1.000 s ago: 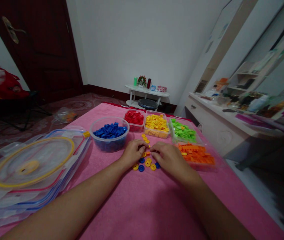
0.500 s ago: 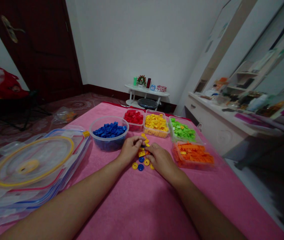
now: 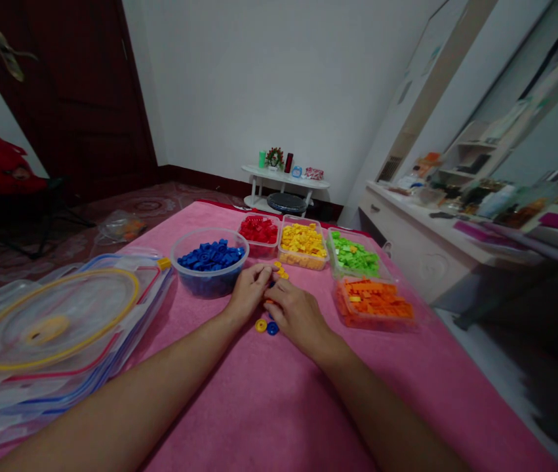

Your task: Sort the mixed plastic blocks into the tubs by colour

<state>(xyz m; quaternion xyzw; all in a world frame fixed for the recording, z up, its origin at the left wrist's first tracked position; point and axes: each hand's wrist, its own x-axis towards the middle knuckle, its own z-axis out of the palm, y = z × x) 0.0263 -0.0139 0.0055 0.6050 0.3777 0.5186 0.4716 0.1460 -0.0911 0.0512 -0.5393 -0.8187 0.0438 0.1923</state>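
My left hand (image 3: 248, 292) and my right hand (image 3: 296, 314) meet over a small cluster of yellow and blue round pieces on the pink cloth (image 3: 279, 406). The fingers of both hands are curled and pressed together around small pieces that I cannot make out. A yellow disc (image 3: 260, 325) and a blue disc (image 3: 272, 328) lie just in front of the hands. A few more yellow pieces (image 3: 279, 269) lie behind the fingers.
A round tub of blue pieces (image 3: 208, 261) stands left of the hands. Behind are tubs of red (image 3: 259, 231), yellow (image 3: 302, 241) and green (image 3: 354, 255) pieces, with orange ones (image 3: 373, 301) at the right. Clear lids (image 3: 52, 321) are stacked at the left. A white dresser (image 3: 421, 252) stands right.
My right hand has slid left and closer to my left hand, covering most of the loose discs. The view has shifted slightly.
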